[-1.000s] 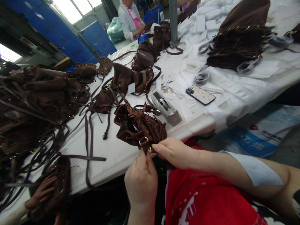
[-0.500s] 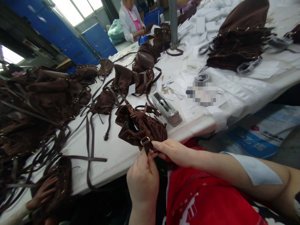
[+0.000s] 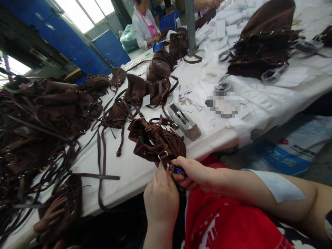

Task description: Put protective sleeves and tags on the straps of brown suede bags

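Note:
A brown suede fringed bag lies at the near edge of the white table. My left hand pinches the bag's short strap tab just below a gold ring. My right hand is closed round a small blue lighter, and a tiny flame shows at the strap end between the two hands.
A heap of brown bags and straps fills the left of the table. A grey tape dispenser, paper tags and more bags lie further back. Another person's hand holds a bag at lower left; a co-worker sits far off.
My right hand has curled from flat fingers into a grip on the blue lighter, and the flame shows again at the strap end. The left hand has stayed on the strap.

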Available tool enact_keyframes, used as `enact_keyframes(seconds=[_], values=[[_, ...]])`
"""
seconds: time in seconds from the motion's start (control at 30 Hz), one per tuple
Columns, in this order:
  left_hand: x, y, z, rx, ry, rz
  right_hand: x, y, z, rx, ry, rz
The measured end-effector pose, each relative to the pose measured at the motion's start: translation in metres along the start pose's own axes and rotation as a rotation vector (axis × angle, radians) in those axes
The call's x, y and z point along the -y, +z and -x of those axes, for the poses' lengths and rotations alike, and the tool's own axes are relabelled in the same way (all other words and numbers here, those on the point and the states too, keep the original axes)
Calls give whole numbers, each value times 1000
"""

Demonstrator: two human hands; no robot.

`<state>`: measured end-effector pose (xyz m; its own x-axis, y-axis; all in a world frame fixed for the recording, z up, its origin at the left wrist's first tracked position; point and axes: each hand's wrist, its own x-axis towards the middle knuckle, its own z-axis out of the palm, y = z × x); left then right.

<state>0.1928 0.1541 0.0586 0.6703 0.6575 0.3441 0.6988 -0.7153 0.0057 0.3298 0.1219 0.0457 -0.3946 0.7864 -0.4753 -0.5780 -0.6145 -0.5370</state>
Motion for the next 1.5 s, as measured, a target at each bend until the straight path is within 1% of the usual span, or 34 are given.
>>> enact_keyframes(seconds=[0.2, 0.27, 0.33, 0.37, 0.43, 0.53, 0.57, 0.63, 0.7, 0.73, 0.8, 0.87, 0.97, 1.03, 1.13, 1.2, 1.27, 1.3, 1.4, 1.5], values=[[-1, 1, -1, -10, -16, 32, 1, -3, -3, 5, 22, -37], [-1, 0, -1, 6, -49, 92, 1, -4, -3, 2, 15, -62], [-1, -3, -2, 54, -125, 220, 0, -4, -3, 4, -13, -79], [0, -5, -2, 83, -192, 322, 0, -4, -2, 7, -33, -72], [4, -11, -3, 106, -393, 619, -2, -5, -1, 7, -83, -13], [14, -22, -6, 88, -771, 1214, -5, -6, -2, -6, -209, 131], [19, -26, -7, 116, -875, 1424, -5, -5, -2, -7, -250, 161], [27, -31, -9, 235, -1013, 1834, -6, -5, -4, -1, -303, 188], [31, -33, -10, 349, -1059, 2196, -6, -3, -5, 7, -320, 198], [32, -33, -10, 381, -1059, 2339, -5, -3, -6, 9, -325, 205], [30, -32, -9, 428, -1041, 2529, -5, -2, -7, 8, -329, 219], [26, -29, -8, 475, -1023, 2617, -5, -1, -9, -3, -323, 233], [21, -27, -7, 528, -1001, 2651, -5, -3, -10, -26, -319, 246], [19, -26, -8, 533, -996, 2624, -5, -4, -11, -27, -335, 245], [19, -26, -10, 487, -1022, 2509, -4, -6, -11, -24, -356, 251], [17, -27, -11, 458, -1049, 2384, -4, -7, -11, -28, -350, 251], [14, -28, -11, 407, -1044, 2213, -3, -8, -11, -42, -351, 266], [12, -28, -10, 370, -1019, 2113, -3, -8, -11, -52, -359, 286], [5, -26, -7, 276, -887, 1778, 0, -11, -9, -99, -420, 391], [1, -20, -3, 256, -723, 1321, 5, -15, -1, -188, -528, 555]])
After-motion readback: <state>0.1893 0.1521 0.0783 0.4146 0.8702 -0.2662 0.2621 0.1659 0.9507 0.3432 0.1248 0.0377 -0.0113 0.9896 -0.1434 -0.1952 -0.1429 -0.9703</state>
